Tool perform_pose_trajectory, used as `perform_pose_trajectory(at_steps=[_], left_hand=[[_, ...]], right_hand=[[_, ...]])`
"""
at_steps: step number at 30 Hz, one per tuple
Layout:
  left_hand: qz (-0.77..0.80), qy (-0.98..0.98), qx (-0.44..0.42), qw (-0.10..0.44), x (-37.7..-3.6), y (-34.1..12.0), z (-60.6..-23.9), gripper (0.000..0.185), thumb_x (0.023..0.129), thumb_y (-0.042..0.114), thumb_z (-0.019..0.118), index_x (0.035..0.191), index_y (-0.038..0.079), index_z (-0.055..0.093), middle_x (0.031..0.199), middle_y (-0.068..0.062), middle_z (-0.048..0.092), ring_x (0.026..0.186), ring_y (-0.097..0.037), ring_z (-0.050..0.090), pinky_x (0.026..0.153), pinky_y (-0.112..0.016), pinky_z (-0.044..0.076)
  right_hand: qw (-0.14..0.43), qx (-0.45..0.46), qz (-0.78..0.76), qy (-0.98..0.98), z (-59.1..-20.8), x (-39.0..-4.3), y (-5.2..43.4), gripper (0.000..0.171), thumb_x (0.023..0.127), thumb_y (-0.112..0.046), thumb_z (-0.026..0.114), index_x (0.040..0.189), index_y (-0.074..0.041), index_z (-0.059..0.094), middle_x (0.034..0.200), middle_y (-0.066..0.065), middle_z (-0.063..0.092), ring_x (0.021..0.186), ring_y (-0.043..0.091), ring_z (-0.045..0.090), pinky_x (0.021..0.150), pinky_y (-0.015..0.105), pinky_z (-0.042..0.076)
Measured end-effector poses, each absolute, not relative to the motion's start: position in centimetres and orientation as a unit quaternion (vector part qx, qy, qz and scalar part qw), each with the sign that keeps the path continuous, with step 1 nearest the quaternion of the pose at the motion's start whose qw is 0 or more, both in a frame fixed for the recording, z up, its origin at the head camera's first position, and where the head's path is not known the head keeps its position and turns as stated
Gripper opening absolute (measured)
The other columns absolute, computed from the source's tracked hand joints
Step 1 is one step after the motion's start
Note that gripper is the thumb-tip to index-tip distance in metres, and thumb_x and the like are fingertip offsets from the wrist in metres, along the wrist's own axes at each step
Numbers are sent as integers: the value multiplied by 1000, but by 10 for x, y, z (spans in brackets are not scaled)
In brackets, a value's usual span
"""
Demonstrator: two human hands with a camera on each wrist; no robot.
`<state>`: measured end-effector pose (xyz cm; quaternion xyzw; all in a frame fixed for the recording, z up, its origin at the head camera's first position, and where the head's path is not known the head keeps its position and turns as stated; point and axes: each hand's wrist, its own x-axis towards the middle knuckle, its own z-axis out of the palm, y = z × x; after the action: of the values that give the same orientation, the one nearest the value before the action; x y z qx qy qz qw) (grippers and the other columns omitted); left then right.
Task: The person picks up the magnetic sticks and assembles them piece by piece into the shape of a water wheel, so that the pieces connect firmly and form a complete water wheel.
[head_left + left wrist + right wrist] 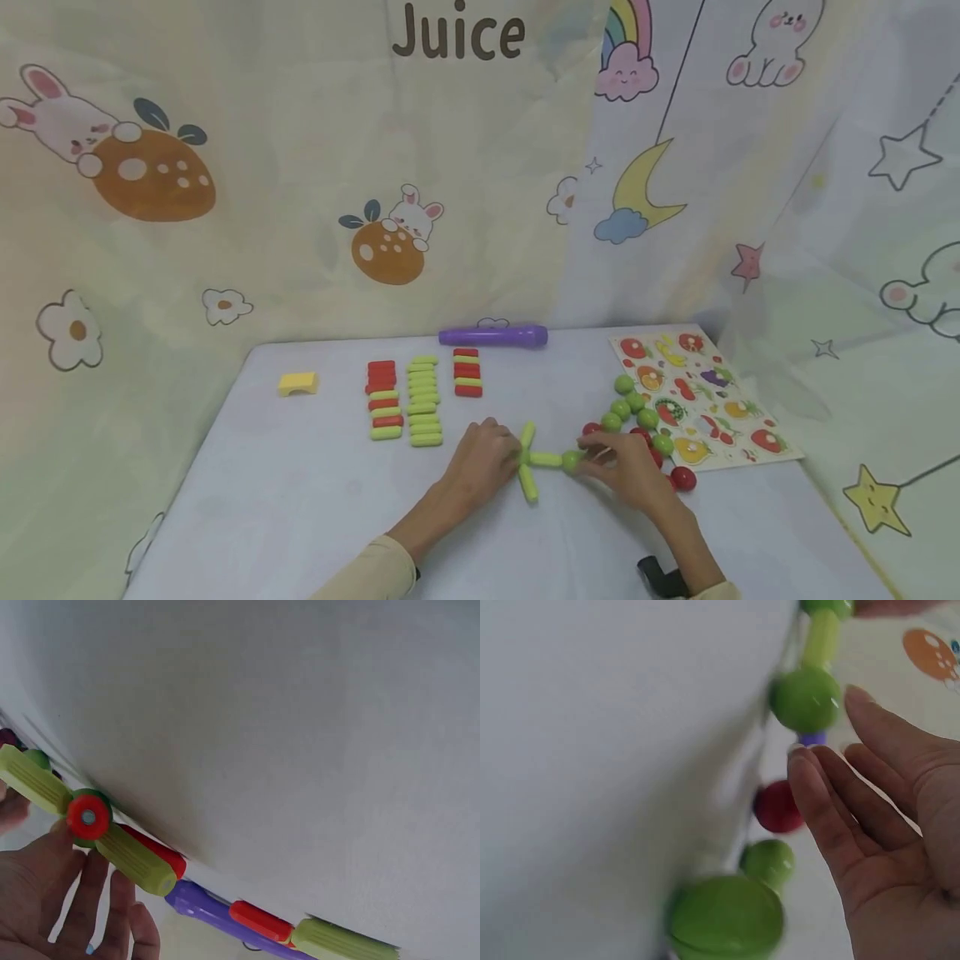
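My left hand (486, 458) pinches a green magnetic ball (103, 801) between thumb and fingers, at the hub of a stick-and-ball build. Yellow-green magnetic sticks (546, 459) spread from that hub upward, downward and to the right. A red stick (88, 817) points end-on at the left wrist view, its metal tip showing. On the right-pointing stick's far end sits another green ball (806, 700). Beside this ball is my right hand (626, 469), its thumb and fingertips apart in the right wrist view, with a small gap to the ball.
Loose green balls (620, 408) and red balls (683, 478) cluster right of my right hand. Rows of red and yellow-green sticks (424, 402) lie at back left, near a yellow block (298, 383). A purple wand (492, 336) and a fruit sheet (731, 408) are behind.
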<state>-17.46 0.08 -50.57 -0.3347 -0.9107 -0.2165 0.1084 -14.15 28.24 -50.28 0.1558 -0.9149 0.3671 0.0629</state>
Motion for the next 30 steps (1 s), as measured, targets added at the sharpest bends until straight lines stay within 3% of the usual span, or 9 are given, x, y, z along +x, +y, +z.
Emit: perform_pose_trajectory(at_steps=[5, 10, 25, 30], left_hand=[[-243, -910, -316, 115, -165, -2, -505, 23, 89, 17, 90, 110, 12, 82, 100, 3, 75, 91, -12, 56, 76, -24, 46], [-250, -917, -289, 111, -153, -6, -507, 26, 87, 22, 93, 106, 12, 79, 97, 3, 66, 87, -11, 50, 74, -24, 45], [-242, -929, -264, 90, -152, -10, -509, 21, 88, 22, 93, 101, 12, 80, 82, 6, 62, 77, -8, 47, 69, -22, 42], [-250, -930, -254, 85, -155, -13, -509, 19, 89, 17, 91, 104, 11, 82, 85, 2, 69, 79, -10, 55, 73, -24, 50]], right_hand=[[111, 126, 303, -938, -488, -153, 291, 34, 84, 2, 89, 117, -4, 79, 112, 9, 78, 101, 26, 73, 88, 44, 63], [74, 128, 247, -958, -487, -164, 295, 39, 86, 1, 87, 123, -4, 77, 126, 14, 74, 121, 37, 67, 103, 57, 56], [39, 142, 251, -957, -495, -171, 288, 29, 86, 4, 87, 113, -5, 80, 110, 5, 76, 103, 23, 71, 92, 44, 62], [26, 152, 293, -944, -496, -173, 285, 29, 86, 4, 86, 113, -6, 80, 108, 3, 77, 101, 20, 73, 91, 41, 63]])
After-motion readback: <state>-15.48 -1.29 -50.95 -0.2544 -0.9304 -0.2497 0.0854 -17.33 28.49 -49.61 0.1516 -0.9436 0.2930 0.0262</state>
